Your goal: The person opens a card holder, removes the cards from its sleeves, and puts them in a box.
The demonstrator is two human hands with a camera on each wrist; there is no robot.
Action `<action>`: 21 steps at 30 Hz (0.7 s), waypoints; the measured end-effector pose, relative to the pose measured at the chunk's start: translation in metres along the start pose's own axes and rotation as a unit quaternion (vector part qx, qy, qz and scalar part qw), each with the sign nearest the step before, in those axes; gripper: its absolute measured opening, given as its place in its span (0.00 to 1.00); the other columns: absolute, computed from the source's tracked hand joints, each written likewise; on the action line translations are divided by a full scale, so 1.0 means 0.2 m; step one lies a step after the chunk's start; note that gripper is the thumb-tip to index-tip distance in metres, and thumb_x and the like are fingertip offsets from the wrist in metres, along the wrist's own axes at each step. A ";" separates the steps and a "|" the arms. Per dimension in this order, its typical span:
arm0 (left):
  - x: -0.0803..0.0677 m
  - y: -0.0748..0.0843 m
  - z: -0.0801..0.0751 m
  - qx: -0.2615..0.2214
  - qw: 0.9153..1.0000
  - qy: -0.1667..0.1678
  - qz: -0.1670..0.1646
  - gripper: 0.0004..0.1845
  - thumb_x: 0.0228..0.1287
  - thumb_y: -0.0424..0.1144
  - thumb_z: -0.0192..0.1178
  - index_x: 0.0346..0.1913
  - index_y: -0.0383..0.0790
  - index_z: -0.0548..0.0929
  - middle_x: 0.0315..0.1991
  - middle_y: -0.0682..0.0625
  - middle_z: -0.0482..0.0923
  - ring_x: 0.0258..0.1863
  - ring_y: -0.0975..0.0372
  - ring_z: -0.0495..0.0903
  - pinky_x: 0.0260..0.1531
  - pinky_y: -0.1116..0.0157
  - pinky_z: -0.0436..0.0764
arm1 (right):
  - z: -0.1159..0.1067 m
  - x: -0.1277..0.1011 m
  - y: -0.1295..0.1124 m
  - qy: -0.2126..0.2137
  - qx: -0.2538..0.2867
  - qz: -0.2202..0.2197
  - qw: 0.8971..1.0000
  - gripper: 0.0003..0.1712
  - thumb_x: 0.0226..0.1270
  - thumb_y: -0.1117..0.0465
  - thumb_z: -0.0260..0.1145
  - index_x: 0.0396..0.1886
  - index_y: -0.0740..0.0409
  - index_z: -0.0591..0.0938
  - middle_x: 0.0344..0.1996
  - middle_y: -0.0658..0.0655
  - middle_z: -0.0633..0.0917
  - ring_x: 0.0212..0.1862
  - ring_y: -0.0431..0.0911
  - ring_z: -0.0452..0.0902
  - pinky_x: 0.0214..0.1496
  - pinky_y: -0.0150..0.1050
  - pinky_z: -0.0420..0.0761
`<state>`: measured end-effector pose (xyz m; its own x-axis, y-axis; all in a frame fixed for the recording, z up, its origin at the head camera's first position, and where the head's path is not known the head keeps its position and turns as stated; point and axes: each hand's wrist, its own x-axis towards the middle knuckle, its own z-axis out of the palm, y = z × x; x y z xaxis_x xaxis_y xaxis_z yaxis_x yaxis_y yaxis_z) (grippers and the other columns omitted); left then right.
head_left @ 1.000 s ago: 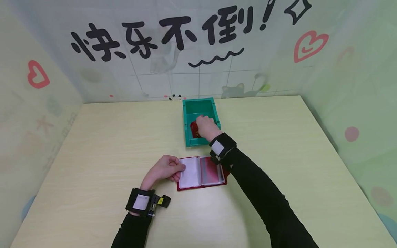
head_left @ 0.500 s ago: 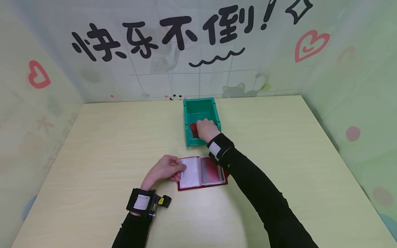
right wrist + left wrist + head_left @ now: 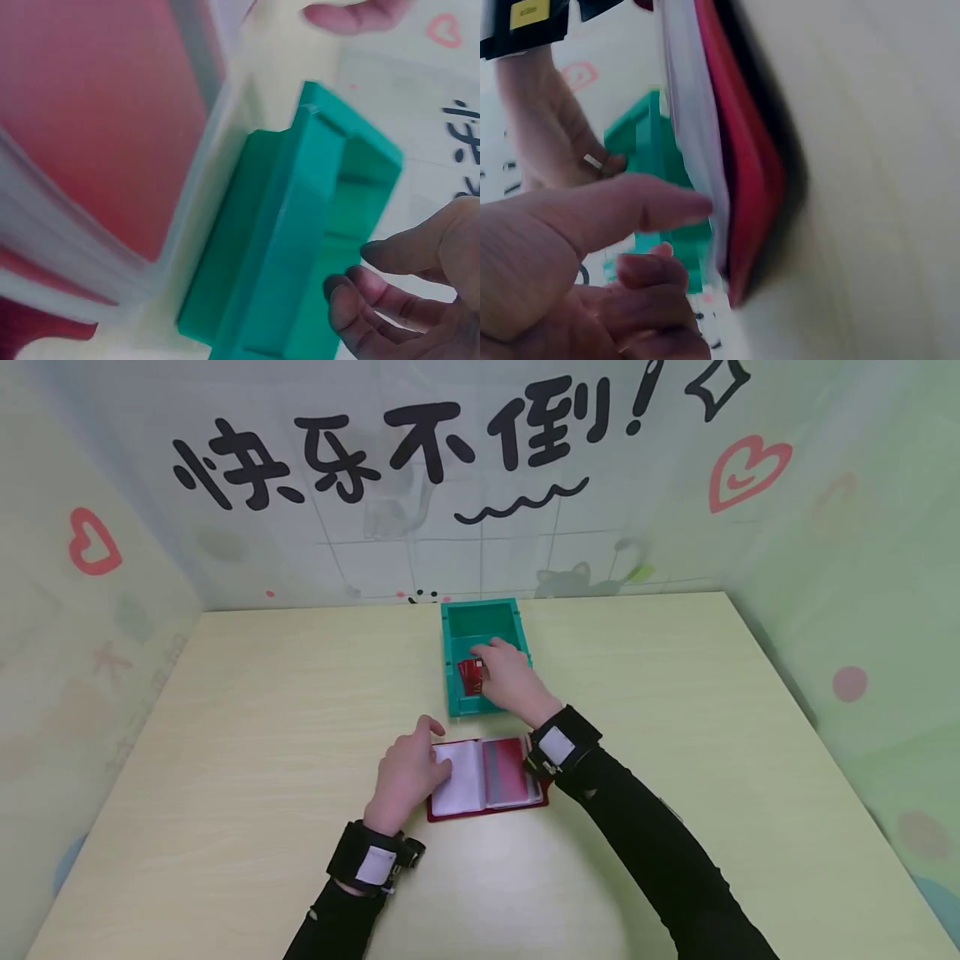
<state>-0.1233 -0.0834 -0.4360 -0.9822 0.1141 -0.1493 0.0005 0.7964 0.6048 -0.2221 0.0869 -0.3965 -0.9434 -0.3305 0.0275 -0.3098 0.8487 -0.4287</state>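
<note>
While the left hand [image 3: 408, 768] lies with relaxed fingers on the left page of the open red card holder [image 3: 487, 777] on the bench [image 3: 225, 710], the right hand [image 3: 510, 675] hovers over the green bin [image 3: 452, 647], its grip loose and holding nothing, right by the red card [image 3: 470, 675] inside it.

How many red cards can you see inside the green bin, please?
1 for certain: a red card lies in the green bin under the right hand, which hovers over it. More may be hidden beneath that hand.
</note>
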 end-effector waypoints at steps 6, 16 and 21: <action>0.00 0.09 0.07 0.068 0.993 0.027 0.089 0.15 0.60 0.24 0.62 0.50 0.35 0.79 0.36 0.42 0.80 0.31 0.54 0.78 0.29 0.60 0.81 | -0.03 -0.18 0.03 0.054 0.064 -0.030 0.996 0.18 0.69 0.66 0.66 0.58 0.64 0.83 0.47 0.62 0.86 0.46 0.52 0.81 0.47 0.42 0.85; -0.01 0.18 0.12 0.091 0.985 0.007 0.144 0.16 0.69 0.37 0.62 0.54 0.29 0.80 0.43 0.37 0.81 0.37 0.51 0.83 0.39 0.54 0.86 | 0.03 -0.46 0.17 0.088 0.121 -0.059 0.987 0.16 0.67 0.68 0.67 0.54 0.66 0.84 0.45 0.63 0.89 0.39 0.49 0.84 0.41 0.41 0.87; -0.02 0.25 0.13 0.110 0.983 -0.018 0.142 0.26 0.70 0.46 0.63 0.60 0.27 0.78 0.44 0.35 0.83 0.39 0.50 0.83 0.42 0.55 0.87 | 0.08 -0.57 0.24 0.088 0.139 -0.072 0.984 0.13 0.66 0.68 0.68 0.49 0.64 0.86 0.40 0.59 0.90 0.33 0.44 0.77 0.34 0.35 0.83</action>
<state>-0.1145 -0.0286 -0.4259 -0.9291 0.3687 -0.0278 0.3193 0.8380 0.4424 -0.1272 0.1582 -0.4351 -0.9059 -0.3411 0.2511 -0.4198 0.6447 -0.6388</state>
